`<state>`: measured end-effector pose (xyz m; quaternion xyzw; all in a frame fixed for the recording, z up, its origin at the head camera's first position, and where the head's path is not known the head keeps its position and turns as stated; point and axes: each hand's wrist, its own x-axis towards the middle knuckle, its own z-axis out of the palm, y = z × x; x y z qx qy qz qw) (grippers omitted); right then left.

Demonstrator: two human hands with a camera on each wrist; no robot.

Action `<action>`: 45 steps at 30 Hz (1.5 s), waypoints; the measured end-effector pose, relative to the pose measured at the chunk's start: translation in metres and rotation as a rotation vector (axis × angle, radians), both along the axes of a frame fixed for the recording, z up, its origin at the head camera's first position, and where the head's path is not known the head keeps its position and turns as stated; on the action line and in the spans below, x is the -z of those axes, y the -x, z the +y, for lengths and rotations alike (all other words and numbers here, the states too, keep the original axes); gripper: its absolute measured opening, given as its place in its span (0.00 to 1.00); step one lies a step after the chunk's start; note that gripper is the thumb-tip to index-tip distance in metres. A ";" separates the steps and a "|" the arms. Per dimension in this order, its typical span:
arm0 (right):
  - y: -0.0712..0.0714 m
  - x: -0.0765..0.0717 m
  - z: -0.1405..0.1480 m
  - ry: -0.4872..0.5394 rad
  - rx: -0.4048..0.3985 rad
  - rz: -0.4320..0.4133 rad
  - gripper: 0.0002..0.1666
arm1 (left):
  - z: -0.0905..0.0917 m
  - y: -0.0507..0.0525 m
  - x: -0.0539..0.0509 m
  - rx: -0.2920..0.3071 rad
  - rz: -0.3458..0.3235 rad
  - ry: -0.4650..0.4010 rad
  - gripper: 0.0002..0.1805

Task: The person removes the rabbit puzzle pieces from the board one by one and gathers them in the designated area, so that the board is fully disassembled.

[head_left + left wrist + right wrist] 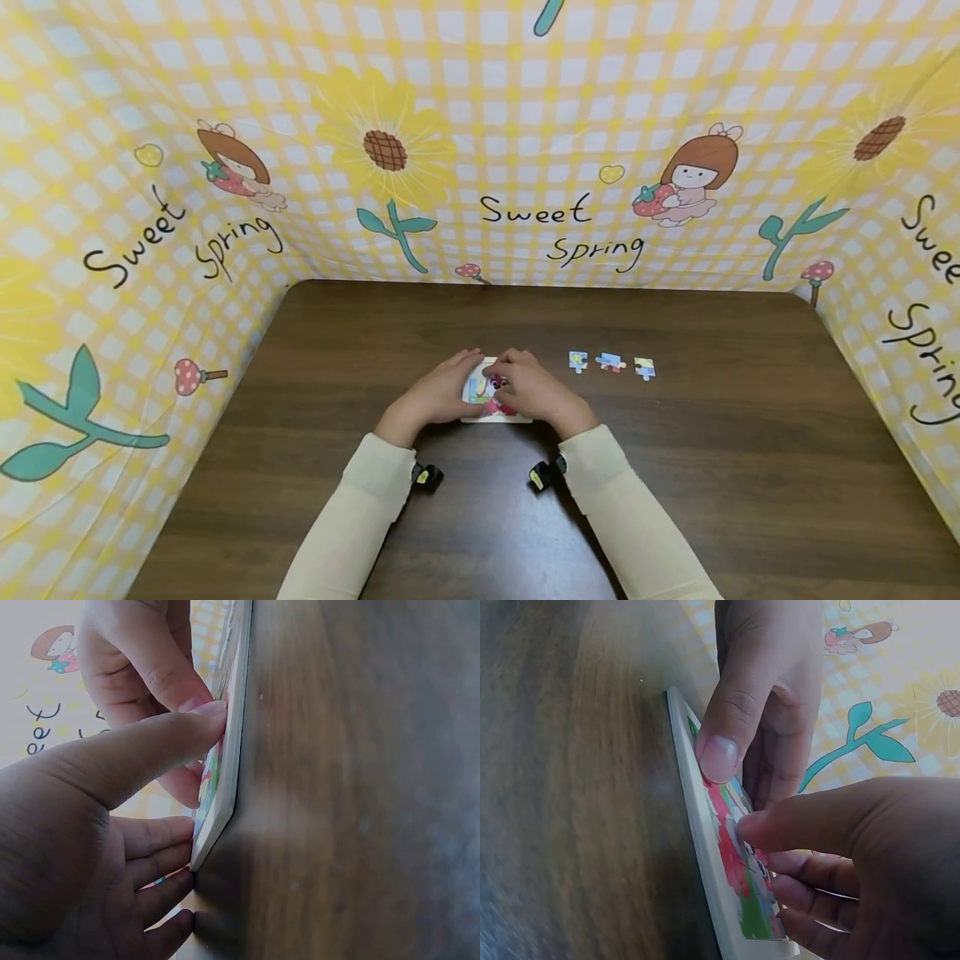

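While the left grip, a bare hand, holds a white-rimmed rectangular jigsaw board between thumb and fingertips, the right grip touches its colourful face; whether it pinches a piece cannot be told. The board rests on the dark brown wood-grain counter. Rightward lie three loose multicoloured jigsaw pieces; behind hangs yellow-and-white checked cloth.

The left hand and right hand touch a white-framed puzzle.
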<state>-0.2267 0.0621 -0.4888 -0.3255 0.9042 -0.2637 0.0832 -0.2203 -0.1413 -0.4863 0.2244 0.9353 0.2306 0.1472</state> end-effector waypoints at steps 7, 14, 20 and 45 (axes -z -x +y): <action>-0.001 0.000 -0.003 0.014 0.014 0.040 0.18 | 0.000 0.002 0.002 0.000 0.001 -0.002 0.50; 0.000 0.000 -0.003 0.023 0.031 0.060 0.18 | 0.000 0.004 0.001 0.004 -0.003 -0.012 0.50; 0.000 0.001 -0.003 0.006 0.039 0.057 0.18 | 0.000 0.005 0.001 0.006 -0.001 -0.005 0.51; -0.003 0.008 -0.004 0.048 0.024 0.090 0.15 | -0.001 0.003 0.004 -0.007 -0.016 -0.020 0.50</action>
